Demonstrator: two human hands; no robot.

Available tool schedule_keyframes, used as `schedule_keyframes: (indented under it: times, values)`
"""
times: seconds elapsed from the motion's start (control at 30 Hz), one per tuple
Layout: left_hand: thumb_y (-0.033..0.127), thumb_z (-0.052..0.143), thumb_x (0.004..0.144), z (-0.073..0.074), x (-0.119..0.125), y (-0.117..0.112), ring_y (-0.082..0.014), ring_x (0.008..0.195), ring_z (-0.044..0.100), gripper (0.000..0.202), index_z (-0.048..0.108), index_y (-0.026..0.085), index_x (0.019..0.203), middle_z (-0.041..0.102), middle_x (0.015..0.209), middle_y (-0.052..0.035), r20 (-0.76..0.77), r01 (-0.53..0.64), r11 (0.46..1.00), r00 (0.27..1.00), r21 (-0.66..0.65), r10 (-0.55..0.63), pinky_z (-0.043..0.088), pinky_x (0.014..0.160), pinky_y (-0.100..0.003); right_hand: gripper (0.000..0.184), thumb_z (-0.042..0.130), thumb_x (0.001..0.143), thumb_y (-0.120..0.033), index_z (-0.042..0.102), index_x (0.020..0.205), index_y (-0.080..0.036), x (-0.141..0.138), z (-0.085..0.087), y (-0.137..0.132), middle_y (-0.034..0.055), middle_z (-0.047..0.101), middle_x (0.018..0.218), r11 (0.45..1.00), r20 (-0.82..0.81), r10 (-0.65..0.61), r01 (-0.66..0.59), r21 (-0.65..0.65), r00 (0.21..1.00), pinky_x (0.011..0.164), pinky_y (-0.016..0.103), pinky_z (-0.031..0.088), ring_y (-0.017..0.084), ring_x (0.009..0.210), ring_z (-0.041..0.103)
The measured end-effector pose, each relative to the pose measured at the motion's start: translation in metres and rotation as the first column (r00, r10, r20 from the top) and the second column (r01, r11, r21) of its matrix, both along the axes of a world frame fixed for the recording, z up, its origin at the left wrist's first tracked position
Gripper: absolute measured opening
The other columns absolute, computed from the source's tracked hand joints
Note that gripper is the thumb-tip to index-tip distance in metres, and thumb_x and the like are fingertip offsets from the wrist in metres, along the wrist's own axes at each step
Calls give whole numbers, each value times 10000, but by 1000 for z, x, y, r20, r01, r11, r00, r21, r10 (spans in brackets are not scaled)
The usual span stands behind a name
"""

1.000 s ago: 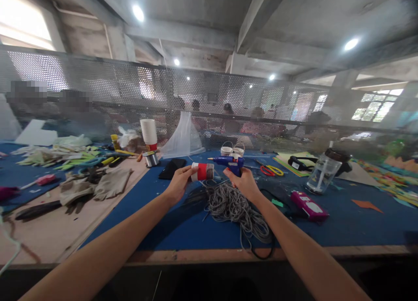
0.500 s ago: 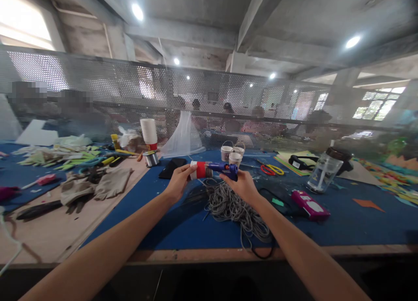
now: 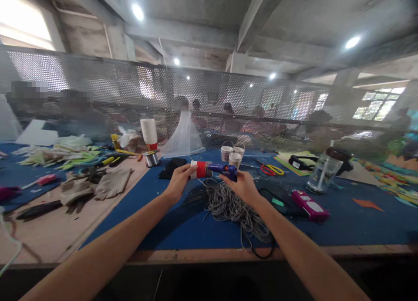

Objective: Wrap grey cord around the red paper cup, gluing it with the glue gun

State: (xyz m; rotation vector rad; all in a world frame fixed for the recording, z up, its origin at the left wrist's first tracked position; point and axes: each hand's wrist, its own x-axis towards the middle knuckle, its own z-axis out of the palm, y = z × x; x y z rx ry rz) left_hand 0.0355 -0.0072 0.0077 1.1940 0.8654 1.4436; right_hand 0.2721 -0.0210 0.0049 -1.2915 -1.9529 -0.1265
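My left hand (image 3: 178, 180) is closed around one end of a red and white paper cup (image 3: 202, 169), which lies sideways in the air. In my right hand (image 3: 242, 184) is a blue glue gun (image 3: 225, 168), its nozzle pointing left at the cup's side. Whether the nozzle touches the cup I cannot tell. Below both hands a loose heap of grey cord (image 3: 233, 207) rests on the blue mat (image 3: 156, 231). Just behind the glue gun stand several small white buckets (image 3: 234, 159) with thin handles.
Scissors (image 3: 272, 170), a purple box (image 3: 310, 205) and a clear bottle (image 3: 323, 174) are to the right. At left lie gloves (image 3: 112, 183), a wire spool (image 3: 151, 159), stacked paper cups (image 3: 148, 131) and a black phone (image 3: 172, 167). A perforated metal screen (image 3: 209, 85) stands behind; people sit beyond it.
The glue gun has shifted very slightly against the cup. Both hands keep their hold and nearly the same place.
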Motion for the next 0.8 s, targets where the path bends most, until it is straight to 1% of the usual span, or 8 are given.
schedule_keyframes:
  times: [0.13, 0.37, 0.6, 0.8]
  values:
    - [460, 825, 688, -1, 0, 0, -203, 720, 659, 370, 783, 139, 867, 764, 834, -80, -9, 13, 1000, 1000, 6, -12, 492, 632, -279, 344, 660, 893, -513, 771, 996, -204, 0, 0, 1, 60, 755, 748, 999, 2, -8, 8, 48, 1000, 593, 256, 420, 218, 651, 693]
    - [460, 830, 689, -2, -1, 2, -219, 755, 666, 379, 783, 140, 888, 757, 796, -81, -1, 22, 1000, 1000, 7, -22, 493, 628, -279, 343, 654, 898, -525, 775, 983, -216, 1, -1, 2, 49, 747, 712, 998, 2, -9, 9, 54, 1000, 581, 253, 411, 211, 631, 691]
    - [457, 827, 690, -4, -2, 4, -211, 737, 659, 359, 778, 139, 851, 747, 761, -75, 5, 21, 1000, 1000, 16, -21, 491, 631, -275, 343, 649, 897, -530, 778, 974, -222, 1, -2, 2, 51, 744, 703, 997, 19, -32, 30, 76, 999, 576, 246, 406, 210, 642, 693]
    - [457, 826, 690, -4, -2, 4, -179, 679, 629, 366, 781, 131, 851, 754, 820, -81, 1, 5, 1000, 1000, 18, -5, 474, 604, -266, 325, 660, 896, -506, 777, 991, -218, 1, -1, 2, 54, 743, 705, 997, 36, -39, 36, 71, 999, 579, 249, 409, 221, 654, 700]
